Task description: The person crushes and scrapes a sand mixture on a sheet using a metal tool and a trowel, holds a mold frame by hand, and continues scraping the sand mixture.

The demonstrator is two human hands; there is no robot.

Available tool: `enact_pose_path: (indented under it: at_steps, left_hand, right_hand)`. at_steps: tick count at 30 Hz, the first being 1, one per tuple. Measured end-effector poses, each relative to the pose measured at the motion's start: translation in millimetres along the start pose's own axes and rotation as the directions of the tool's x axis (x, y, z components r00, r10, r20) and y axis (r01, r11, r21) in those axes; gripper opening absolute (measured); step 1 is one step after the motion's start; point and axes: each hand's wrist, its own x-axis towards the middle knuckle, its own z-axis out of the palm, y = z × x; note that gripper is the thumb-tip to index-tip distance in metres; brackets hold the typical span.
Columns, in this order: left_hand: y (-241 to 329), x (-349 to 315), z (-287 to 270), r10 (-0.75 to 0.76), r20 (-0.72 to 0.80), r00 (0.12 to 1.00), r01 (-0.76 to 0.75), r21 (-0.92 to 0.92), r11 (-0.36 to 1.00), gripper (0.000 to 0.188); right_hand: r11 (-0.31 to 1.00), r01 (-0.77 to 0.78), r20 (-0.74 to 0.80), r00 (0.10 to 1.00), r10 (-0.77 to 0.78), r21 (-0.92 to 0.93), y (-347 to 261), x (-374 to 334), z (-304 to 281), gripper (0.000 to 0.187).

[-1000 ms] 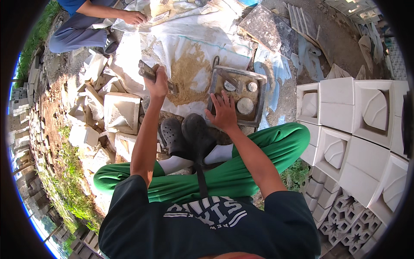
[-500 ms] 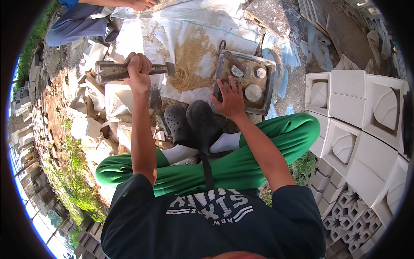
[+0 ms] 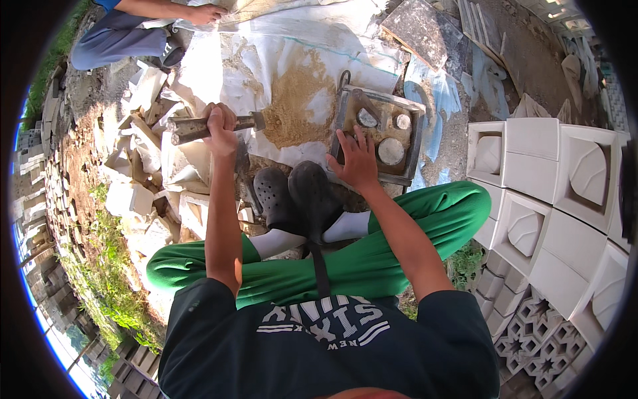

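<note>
My left hand (image 3: 221, 128) is wrapped round a hammer-like tool (image 3: 193, 129), held up off the ground. Its thick, worn shaft sticks out to the left of my fist, and a small flat metal head is at its right end. My right hand (image 3: 357, 159) rests with fingers spread on the near left part of a rectangular framed mould (image 3: 413, 151). Inside the mould are a grey round disc (image 3: 391, 151), two smaller round pieces and a dark wedge-shaped bar (image 3: 362, 101), set in brownish material.
Brown sand (image 3: 299, 100) lies on a white sheet (image 3: 232, 66) beyond my dark clogs (image 3: 309, 193). Broken pale pieces (image 3: 179, 159) are heaped at left. Pale moulded blocks (image 3: 531, 146) are stacked at right. Another person's hand (image 3: 208, 13) is at the far left.
My left hand has moved slightly right and nearer to me with the tool. My right hand has shifted a little nearer on the mould. The other person's hand has moved left.
</note>
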Motion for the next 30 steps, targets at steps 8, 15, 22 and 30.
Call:
enact_pose_path:
  at_steps: [8,15,22,30]
  left_hand:
    - [-1.9,-13.7,16.6,-0.150,-0.161,0.975,0.154,0.014,0.988,0.030]
    - [-56.4,-12.1,3.5,-0.151,-0.062,0.987,0.155,0.064,0.986,0.029]
    - [-1.1,-1.4,41.4,-0.008,0.143,0.990,0.012,-0.023,1.000,0.032]
    - [-38.3,3.5,40.8,-0.156,0.180,0.971,0.119,0.199,0.973,0.029]
  right_hand:
    - [1.000,0.015,-0.017,1.000,-0.015,0.002,-2.2,-7.0,2.9,0.063]
    - [1.000,0.019,-0.028,0.999,-0.019,0.017,-8.3,-4.9,4.8,0.064]
    - [1.000,0.002,-0.015,1.000,-0.002,0.014,-0.1,-7.4,0.7,0.064]
    - [0.998,-0.037,0.052,0.998,0.034,0.052,3.1,-5.5,3.2,0.061]
